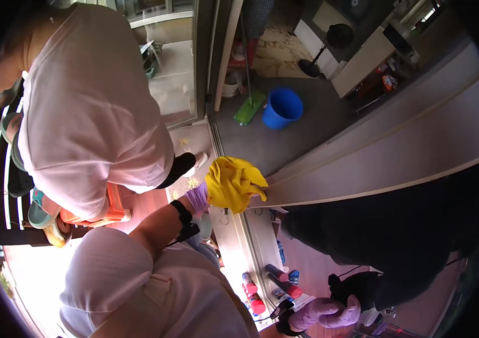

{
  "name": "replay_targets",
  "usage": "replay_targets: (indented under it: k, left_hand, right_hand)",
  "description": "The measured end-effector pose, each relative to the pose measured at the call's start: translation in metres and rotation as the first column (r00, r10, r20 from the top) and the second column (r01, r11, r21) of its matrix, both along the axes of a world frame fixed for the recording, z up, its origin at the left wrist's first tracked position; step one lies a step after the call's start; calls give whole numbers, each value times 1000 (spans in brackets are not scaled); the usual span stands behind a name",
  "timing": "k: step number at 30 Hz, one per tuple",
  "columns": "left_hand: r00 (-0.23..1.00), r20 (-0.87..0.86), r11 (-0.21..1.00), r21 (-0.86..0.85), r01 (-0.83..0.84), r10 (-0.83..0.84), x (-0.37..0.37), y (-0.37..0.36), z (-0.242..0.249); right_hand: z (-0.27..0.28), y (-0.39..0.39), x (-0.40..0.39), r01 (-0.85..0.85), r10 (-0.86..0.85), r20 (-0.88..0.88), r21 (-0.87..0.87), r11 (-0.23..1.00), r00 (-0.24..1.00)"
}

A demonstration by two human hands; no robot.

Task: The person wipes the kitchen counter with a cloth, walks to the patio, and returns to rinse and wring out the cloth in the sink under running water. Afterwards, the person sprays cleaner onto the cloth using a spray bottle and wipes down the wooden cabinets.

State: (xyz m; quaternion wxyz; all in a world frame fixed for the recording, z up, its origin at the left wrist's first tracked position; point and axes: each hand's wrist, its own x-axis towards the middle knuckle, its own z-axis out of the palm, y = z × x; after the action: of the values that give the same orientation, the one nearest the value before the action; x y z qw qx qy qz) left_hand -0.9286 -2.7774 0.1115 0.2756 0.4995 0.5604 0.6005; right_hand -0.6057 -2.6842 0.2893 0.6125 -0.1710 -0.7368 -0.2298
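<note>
A crumpled yellow cloth [234, 183] is bunched in my left hand [199, 198], which wears a purple glove. Most of the fingers are hidden under the cloth, which lies against the end of a pale panel [386, 152] beside the door frame. Low in the view, my right hand [329, 313], gloved in the same purple, has its fingers loosely bent and nothing visible in them. Close above it is a black object [358, 287]. Several bottles with red caps [257, 304] stand to the left of this hand, along the sill track.
A person in a white shirt [93, 107] bends close on my left, near an orange stool [118, 205] and shoes on a rack [39, 208]. Beyond the doorway are a blue bucket [282, 108] and a green mop [249, 108]. A large dark shape [386, 219] fills the right.
</note>
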Motion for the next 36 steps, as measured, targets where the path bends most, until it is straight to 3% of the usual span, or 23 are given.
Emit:
replay_targets:
  k: [5,13,19,22,26,30,32,33,35,36]
  left_hand:
    - [989,-46,986,-87,-141,137,-19,-22,5]
    - [919,203,941,-92,-326,339,-19,-29,-1]
    - [823,405,903,-21,-428,399,-15,-3,-19]
    - [791,445,885,-6,-465,419,-19,0,-38]
    - [767,480,870,18,-493,425,-37,4,-88]
    - [742,542,872,34,-488,395,-63,-3,-147]
    - [735,560,880,24,-475,382,-78,-9,-168]
    - [736,567,887,19,-462,371,-83,-9,-175]
    - [750,562,903,14,-430,348,-96,-14,-195]
    - [764,558,916,16,-402,325,-103,-16,-203]
  right_hand:
    - [-5,1,-14,-85,86,4,-35,996,996]
    - [-26,13,-4,-310,311,-20,-131,941,950]
    - [-61,29,-6,-553,578,-18,-320,769,816]
    - [-96,33,-20,-619,700,-9,-476,625,714]
    - [-178,52,-56,-583,795,9,-675,452,606]
    - [-256,58,-117,-593,850,2,-715,369,526]
    - [-285,54,-151,-640,882,-87,-721,265,463]
    - [-286,52,-163,-623,858,-81,-722,301,508]
    - [-305,47,-189,-689,897,-61,-663,292,439]
    - [-314,44,-201,-680,875,-56,-653,332,481]
